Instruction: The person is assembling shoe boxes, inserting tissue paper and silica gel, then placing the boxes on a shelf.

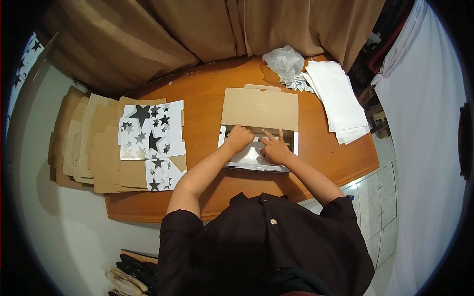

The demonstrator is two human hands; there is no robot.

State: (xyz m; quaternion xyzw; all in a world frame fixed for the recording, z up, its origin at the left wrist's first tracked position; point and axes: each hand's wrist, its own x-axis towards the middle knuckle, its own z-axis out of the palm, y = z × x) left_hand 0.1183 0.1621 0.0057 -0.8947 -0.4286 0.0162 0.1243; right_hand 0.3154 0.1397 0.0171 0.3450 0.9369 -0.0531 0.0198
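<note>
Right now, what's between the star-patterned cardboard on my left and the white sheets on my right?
In the head view, the open box stands between them on the table, with your left hand and right hand at its opening.

Open box [260, 109]: cardboard, brown and matt inside the lid, white and smoother along the rim.
Box interior [245, 156]: pale, shiny surface; plastic or coated card, cannot tell which.
Tabletop [202, 106]: wood, smooth, softly glossy.
Flat cartons [106, 158]: plain brown cardboard, matt.
Star-patterned pieces [131, 137]: smooth white card, some stars matt black, others silvery and reflective.
Bag [285, 61]: thin translucent plastic, crinkled, glossy.
White sheets [338, 101]: paper-like, smooth, matt.
Curtain [197, 29]: brown cloth, matt, folded.
Shirt [232, 246]: dark matt cloth.
Floor tiles [365, 207]: hard, glossy.
</note>
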